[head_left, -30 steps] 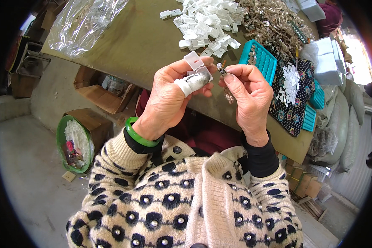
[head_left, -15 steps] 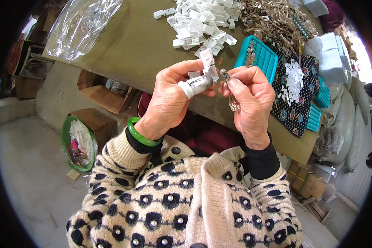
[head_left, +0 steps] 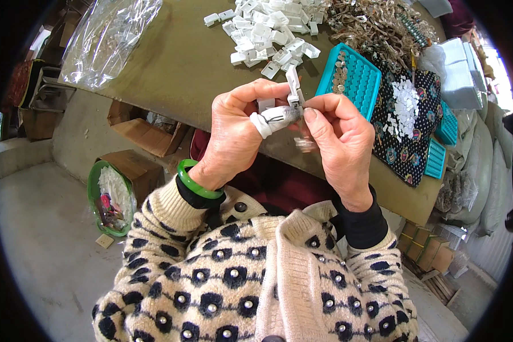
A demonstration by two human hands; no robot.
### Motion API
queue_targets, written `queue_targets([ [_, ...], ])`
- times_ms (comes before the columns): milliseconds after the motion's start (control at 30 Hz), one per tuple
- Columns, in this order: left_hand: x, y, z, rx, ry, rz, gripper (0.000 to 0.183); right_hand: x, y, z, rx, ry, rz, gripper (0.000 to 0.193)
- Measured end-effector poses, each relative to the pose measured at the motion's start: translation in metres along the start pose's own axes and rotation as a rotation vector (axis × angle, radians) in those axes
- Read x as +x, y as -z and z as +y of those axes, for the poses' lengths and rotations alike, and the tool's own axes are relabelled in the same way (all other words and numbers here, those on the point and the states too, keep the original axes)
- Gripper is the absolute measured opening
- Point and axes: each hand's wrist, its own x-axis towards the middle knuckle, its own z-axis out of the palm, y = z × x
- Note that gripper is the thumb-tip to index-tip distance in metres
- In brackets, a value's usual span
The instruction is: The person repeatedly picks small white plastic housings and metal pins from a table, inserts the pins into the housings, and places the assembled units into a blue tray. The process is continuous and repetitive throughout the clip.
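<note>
White plastic clip (head_left: 292, 85) pinched between both hands' fingers (head_left: 319, 105).

Small assembly workshop: worktable (head_left: 171, 62) w/ heaped white clips (head_left: 271, 25), teal sorting trays (head_left: 350, 80), cardboard boxes (head_left: 139, 131).

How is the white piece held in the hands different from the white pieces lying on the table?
The held white piece stands upright, alone, pinched between left hand and right hand; the pile of white pieces lies loose, many, every way, on the table. Both look like the same small white part.
</note>
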Motion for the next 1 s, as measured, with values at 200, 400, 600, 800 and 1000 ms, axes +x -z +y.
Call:
queue_targets([
  [200,-0.001,0.000,0.007,0.005,0.075,0.034,0.025,0.006,-0.006,0.015,-0.355,0.450,0.027,0.014],
  [400,-0.004,-0.006,0.009,-0.042,0.031,0.089,0.023,0.003,-0.011,0.021,-0.739,0.804,0.124,0.026],
  [600,-0.005,-0.006,0.008,0.440,-0.148,0.130,0.018,0.009,-0.015,0.026,-0.801,0.922,0.197,0.027],
  [800,-0.006,0.003,0.016,-0.195,0.269,0.086,0.021,0.000,-0.013,0.026,-0.294,0.368,0.042,0.012],
  [1000,-0.005,0.012,0.020,-0.357,0.383,0.048,0.022,0.004,-0.014,0.030,-0.444,0.512,0.059,0.012],
])
